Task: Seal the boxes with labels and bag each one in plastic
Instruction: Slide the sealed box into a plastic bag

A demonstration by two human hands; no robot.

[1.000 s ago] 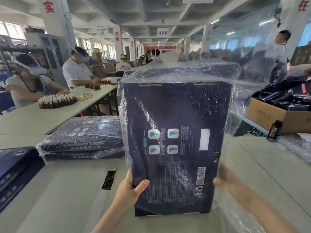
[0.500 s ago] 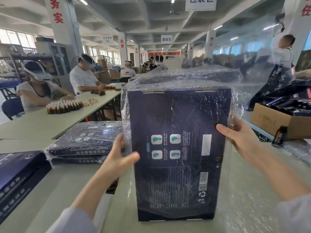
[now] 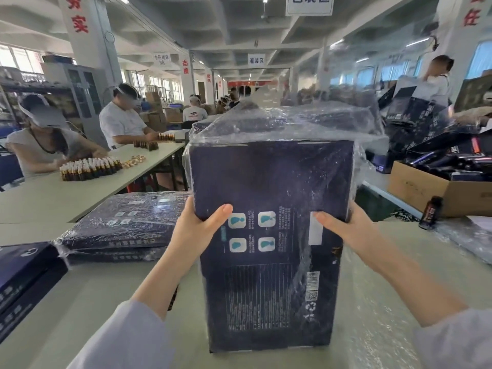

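Box (image 3: 271, 182) in its plastic bag (image 3: 292, 123) stands upright on the counter (image 3: 93, 288): stiff, probably light, with slippery film. Left hand (image 3: 197, 230) and right hand (image 3: 346, 230) grip its side edges, fingers (image 3: 221, 211) curled round.

Bright window and tube light; plastic bag (image 3: 279, 123) glare; bowed, soft edges
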